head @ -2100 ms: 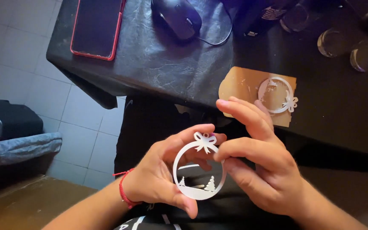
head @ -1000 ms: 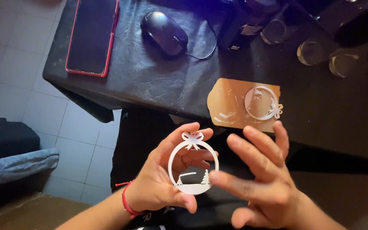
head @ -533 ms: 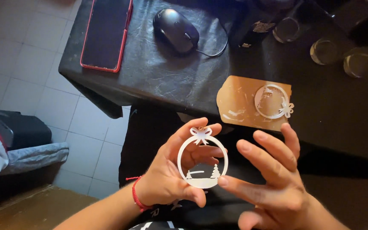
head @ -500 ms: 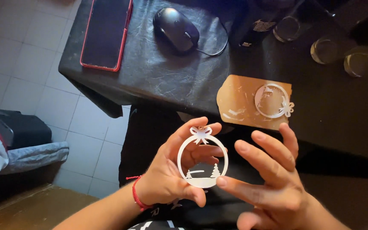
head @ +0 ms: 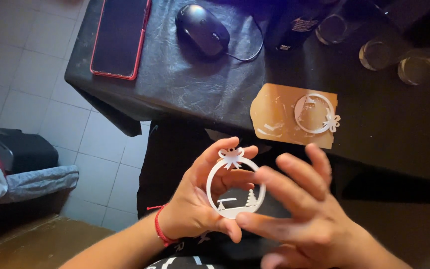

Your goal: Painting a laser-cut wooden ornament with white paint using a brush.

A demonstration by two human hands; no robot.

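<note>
Pinching white ornament (head: pixel 235 188), left hand (head: pixel 200 204)

Two white ring ornaments with bows: one (head: pixel 235 187) held in hand, one (head: pixel 316 113) lying on the tan card (head: pixel 274 117). One tan card. One phone (head: pixel 119 36) in a red case. One black mouse (head: pixel 202 29), wired. Three clear glasses (head: pixel 332 29) (head: pixel 374 54) (head: pixel 414 69) along the table's far side. Two hands (head: pixel 195 209) (head: pixel 304 219) in view. One red wrist cord (head: pixel 158 230)
</note>
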